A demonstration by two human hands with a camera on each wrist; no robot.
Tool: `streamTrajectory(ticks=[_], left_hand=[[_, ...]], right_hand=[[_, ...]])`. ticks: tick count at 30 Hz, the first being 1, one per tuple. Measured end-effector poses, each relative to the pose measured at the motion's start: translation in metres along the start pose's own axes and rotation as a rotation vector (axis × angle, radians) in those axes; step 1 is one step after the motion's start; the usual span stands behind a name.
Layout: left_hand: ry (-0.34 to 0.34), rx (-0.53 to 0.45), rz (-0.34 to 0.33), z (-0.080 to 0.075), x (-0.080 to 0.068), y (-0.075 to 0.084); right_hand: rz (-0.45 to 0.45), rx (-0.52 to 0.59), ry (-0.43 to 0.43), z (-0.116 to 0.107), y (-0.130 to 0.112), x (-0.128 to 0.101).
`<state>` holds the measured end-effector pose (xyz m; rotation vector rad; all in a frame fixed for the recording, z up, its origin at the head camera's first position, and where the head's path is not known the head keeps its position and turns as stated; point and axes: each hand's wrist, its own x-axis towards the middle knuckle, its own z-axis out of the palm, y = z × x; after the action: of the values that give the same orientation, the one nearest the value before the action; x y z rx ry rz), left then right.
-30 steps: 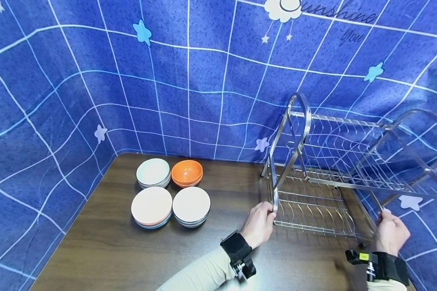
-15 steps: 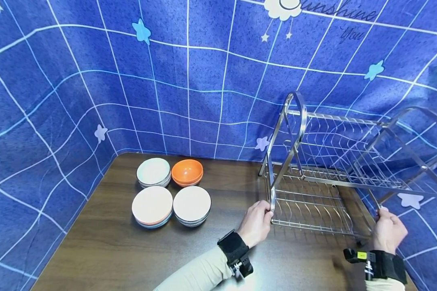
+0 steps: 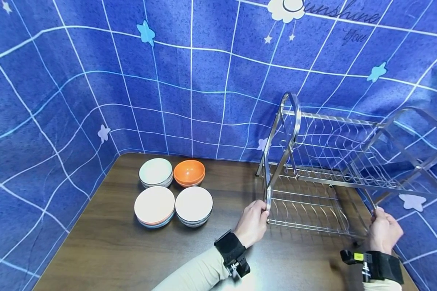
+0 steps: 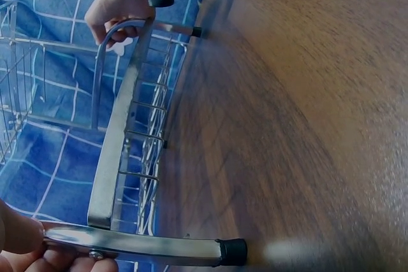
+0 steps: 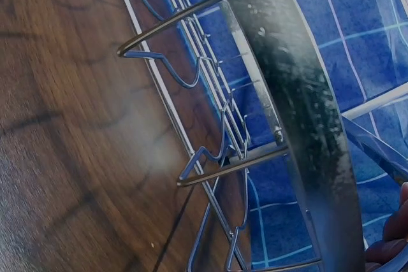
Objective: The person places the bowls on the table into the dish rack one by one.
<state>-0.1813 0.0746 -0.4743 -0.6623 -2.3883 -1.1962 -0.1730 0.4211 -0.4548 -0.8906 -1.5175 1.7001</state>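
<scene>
Rack (image 3: 335, 178): steel, two tiers, standing on the table (image 3: 105, 250) at its right end, both tiers bare. Left hand (image 3: 253, 222) clenched round the near left leg, low down; right hand (image 3: 384, 230) curled round the near right leg, fingers (image 4: 111, 27) wrapped on the bar. Rubber foot (image 4: 233, 251) just past the left fingers, touching or barely off the wood; cannot tell which. Judged: rack in both grips and being positioned, not yet let go. Four stacks of bowls (image 3: 175, 190), well left of the left fingers, untouched. Blue cloth (image 3: 204, 81) close behind the rack limits room rearward.
</scene>
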Motion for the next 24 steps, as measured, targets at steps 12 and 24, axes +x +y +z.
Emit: streamTrajectory(ticks=[12, 24], left_hand=[[0.011, -0.004, -0.044, -0.01, -0.003, -0.007], [0.067, -0.023, -0.009, -0.014, -0.005, -0.016]], right_hand=[[-0.025, 0.017, -0.011, 0.014, 0.004, -0.007], [-0.033, 0.039, -0.003, 0.024, 0.008, -0.013]])
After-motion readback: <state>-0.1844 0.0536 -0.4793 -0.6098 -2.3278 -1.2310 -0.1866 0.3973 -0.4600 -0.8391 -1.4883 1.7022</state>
